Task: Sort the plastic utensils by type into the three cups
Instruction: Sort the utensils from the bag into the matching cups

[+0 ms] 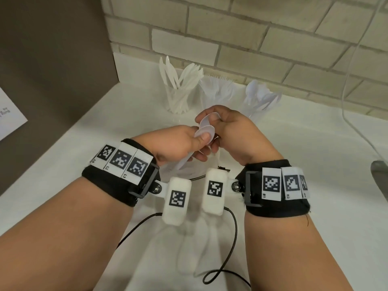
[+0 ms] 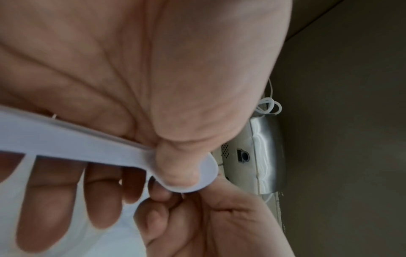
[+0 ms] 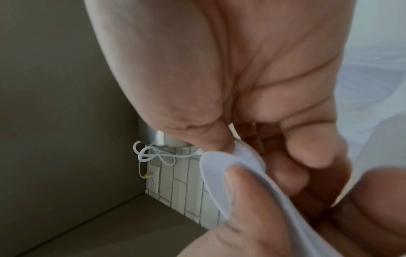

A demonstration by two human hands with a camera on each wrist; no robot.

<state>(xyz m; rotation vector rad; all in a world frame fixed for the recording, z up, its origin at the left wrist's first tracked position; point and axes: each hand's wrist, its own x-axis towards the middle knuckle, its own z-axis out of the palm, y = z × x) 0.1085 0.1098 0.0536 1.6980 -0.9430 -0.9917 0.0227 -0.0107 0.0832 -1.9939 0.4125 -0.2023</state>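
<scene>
Both hands meet above the white counter (image 1: 304, 164), each holding a white plastic spoon. My left hand (image 1: 197, 143) grips one spoon (image 1: 206, 131) with the thumb pressed into its bowl (image 2: 206, 175); its handle (image 2: 66, 139) runs back across the palm. My right hand (image 1: 218, 120) pinches the bowl of a second spoon (image 1: 206, 120) just above the first, seen edge-on (image 3: 248, 153) in the right wrist view. Against the back wall stand three clear cups: knives (image 1: 178, 99), forks (image 1: 218, 91), spoons (image 1: 260, 99).
A brown side panel (image 1: 52, 59) with a paper sheet (image 1: 10, 114) closes the left. A silver appliance (image 1: 380, 179) sits at the right edge, with a white cable (image 1: 352, 114) hanging by the brick wall. A black cable (image 1: 228, 255) loops on the near counter.
</scene>
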